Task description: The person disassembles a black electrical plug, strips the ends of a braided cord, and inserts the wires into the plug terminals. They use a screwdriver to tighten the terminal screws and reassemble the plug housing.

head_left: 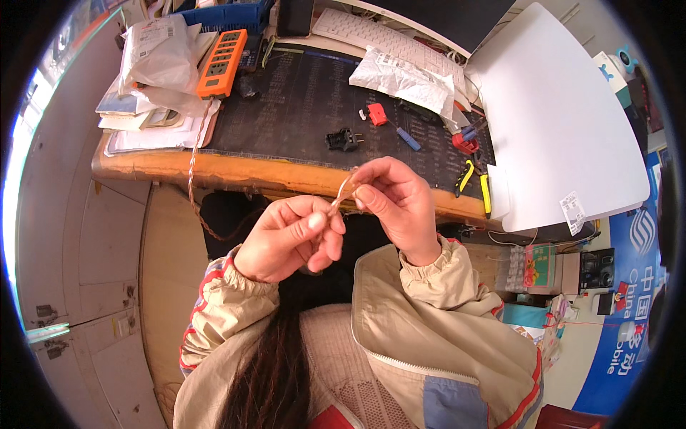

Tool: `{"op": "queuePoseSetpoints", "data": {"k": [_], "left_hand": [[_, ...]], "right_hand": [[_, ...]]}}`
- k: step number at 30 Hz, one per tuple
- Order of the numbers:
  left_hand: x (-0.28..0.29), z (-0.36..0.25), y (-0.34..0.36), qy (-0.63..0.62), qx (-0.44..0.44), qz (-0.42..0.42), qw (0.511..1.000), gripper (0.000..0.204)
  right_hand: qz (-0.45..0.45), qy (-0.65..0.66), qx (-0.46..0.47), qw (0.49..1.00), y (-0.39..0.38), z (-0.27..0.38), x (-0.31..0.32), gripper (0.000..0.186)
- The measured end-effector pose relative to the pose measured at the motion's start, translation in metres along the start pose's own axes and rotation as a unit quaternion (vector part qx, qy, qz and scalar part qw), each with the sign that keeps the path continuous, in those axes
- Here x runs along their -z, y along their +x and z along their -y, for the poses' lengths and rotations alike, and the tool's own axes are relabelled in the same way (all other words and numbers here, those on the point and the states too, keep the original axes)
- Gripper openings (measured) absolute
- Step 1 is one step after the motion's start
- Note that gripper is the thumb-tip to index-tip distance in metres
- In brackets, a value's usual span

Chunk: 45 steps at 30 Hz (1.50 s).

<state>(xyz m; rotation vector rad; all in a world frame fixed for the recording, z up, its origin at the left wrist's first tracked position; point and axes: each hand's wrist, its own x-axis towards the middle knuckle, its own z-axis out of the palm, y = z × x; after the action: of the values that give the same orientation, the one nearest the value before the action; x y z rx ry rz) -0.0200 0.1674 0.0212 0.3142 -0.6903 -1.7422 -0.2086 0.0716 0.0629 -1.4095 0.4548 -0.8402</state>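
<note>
A dark-topped table [286, 107] spans the upper middle of the frame. At centre, before its front edge, the left hand [289, 237] and right hand [396, 204] pinch a thin, pale-ended wire [343, 190] between curled fingers. An orange power strip [222, 64] lies upper left; yellow-handled pliers [486, 194], right; a black plug [343, 139] and small red piece [377, 114], above the hands.
</note>
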Motion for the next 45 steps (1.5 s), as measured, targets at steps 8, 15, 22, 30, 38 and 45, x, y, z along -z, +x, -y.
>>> {"op": "queuePoseSetpoints", "data": {"k": [8, 15, 22, 30, 38, 45], "left_hand": [[-0.029, 0.007, -0.003, 0.612, -0.234, -0.226, 0.721, 0.012], [-0.037, 0.01, -0.002, 0.317, -0.082, -0.195, 0.925, 0.018], [-0.022, 0.012, 0.008, 0.06, -0.069, -0.172, 0.981, 0.014], [-0.012, 0.01, 0.01, -0.2, 0.004, -0.174, 0.964, 0.008], [-0.005, -0.003, 0.007, 0.136, -0.066, -0.105, 0.983, 0.01], [-0.016, 0.014, 0.008, 0.347, -0.163, -0.252, 0.888, 0.022]], "right_hand": [[-0.019, -0.101, 0.047, 0.994, -0.003, 0.018, -0.009, 0.025], [-0.041, -0.171, 0.017, 0.984, -0.008, 0.012, -0.013, 0.015], [-0.055, -0.103, -0.002, 0.993, -0.008, -0.004, -0.016, 0.011], [-0.118, -0.349, 0.237, 0.899, -0.015, -0.033, -0.037, 0.021], [-0.08, -0.028, -0.007, 0.996, -0.021, -0.022, -0.027, 0.02], [-0.045, 0.057, -0.122, 0.99, -0.023, -0.033, -0.021, 0.018]]}}
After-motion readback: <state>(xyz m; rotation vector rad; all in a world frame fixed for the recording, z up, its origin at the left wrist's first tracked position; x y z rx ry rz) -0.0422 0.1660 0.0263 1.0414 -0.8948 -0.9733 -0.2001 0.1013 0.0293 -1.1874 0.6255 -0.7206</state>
